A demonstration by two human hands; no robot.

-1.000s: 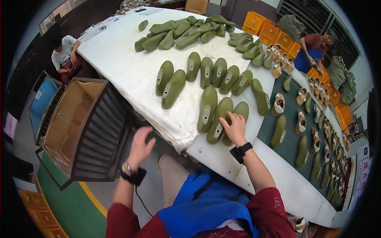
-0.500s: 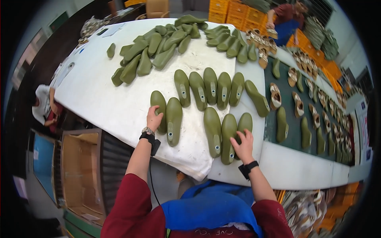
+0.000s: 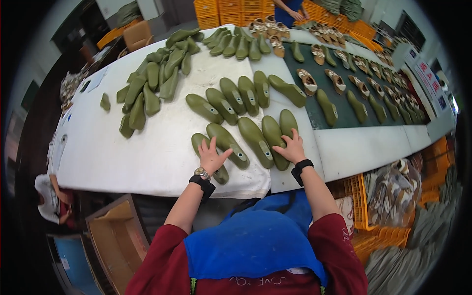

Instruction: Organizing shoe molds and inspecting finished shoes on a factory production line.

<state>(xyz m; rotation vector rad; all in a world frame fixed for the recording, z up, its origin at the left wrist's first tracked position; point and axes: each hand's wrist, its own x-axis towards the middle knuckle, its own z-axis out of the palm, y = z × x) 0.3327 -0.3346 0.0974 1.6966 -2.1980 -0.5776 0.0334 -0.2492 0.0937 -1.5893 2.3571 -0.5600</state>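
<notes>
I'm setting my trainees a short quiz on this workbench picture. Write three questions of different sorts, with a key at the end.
1. True or false: the left hand is on the leftmost green last of the row nearest the person.

2. Multiple choice: on which of the person's wrists is the metal-banded watch?
A. The right only
B. The left only
C. Both

3. Count: how many green lasts make up that nearest row, including those partly under the hands?

Key:
1. True.
2. B. The right wrist has a black band but no such watch.
3. Five. The right hand reaches over the two at the row's right end.
</notes>
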